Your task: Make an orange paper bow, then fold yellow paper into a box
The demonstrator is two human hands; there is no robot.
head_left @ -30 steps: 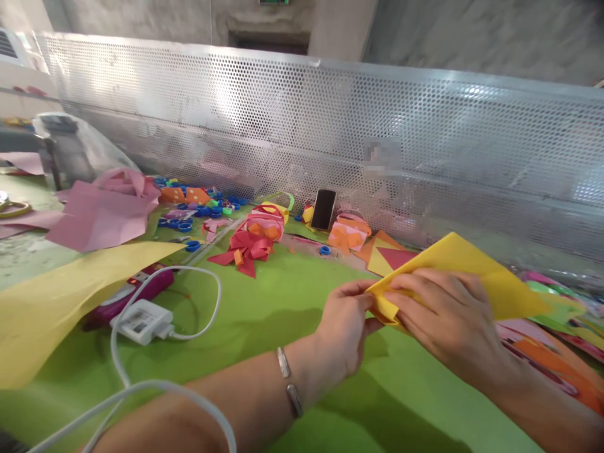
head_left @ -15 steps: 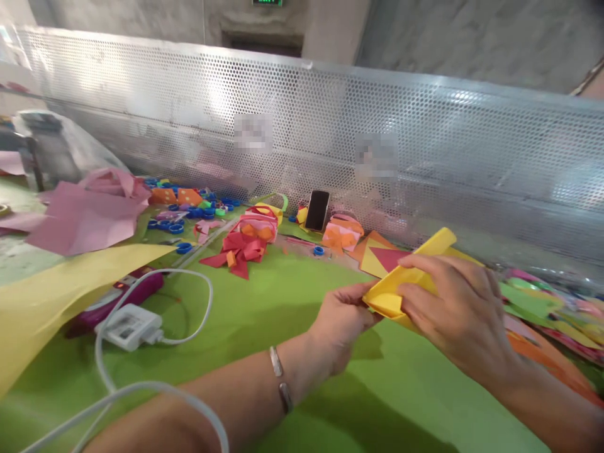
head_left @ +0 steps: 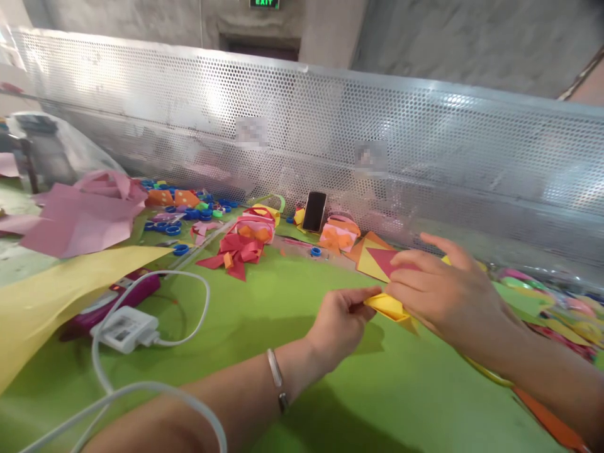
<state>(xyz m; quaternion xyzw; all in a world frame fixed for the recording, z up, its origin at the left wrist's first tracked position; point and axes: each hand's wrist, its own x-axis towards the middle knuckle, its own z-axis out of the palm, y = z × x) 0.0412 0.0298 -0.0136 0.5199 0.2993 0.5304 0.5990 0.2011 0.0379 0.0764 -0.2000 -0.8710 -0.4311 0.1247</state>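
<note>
My left hand [head_left: 340,324], with a silver open bangle on the wrist, pinches the left corner of a folded yellow paper [head_left: 391,307] above the green tabletop. From the right, my right hand [head_left: 441,290] closes over the rest of that paper, thumb and fingertips on its upper side and one finger raised. Most of the paper is hidden under this hand. Just beyond it lies a flat stack of papers [head_left: 370,263] in yellow, orange and dark red.
Pink and orange paper bags [head_left: 338,234], red paper strips [head_left: 238,253] and an upright phone [head_left: 314,211] line the back, before a perforated metal panel [head_left: 302,126]. Left are a white charger [head_left: 126,329] with looping cable, a yellow sheet [head_left: 70,292], pink paper [head_left: 80,217] and blue-handled scissors [head_left: 172,228].
The yellow paper's upper flap, upright before, is now down under my right hand. My right hand has turned palm-down and lies over the paper. My left hand keeps its pinch.
</note>
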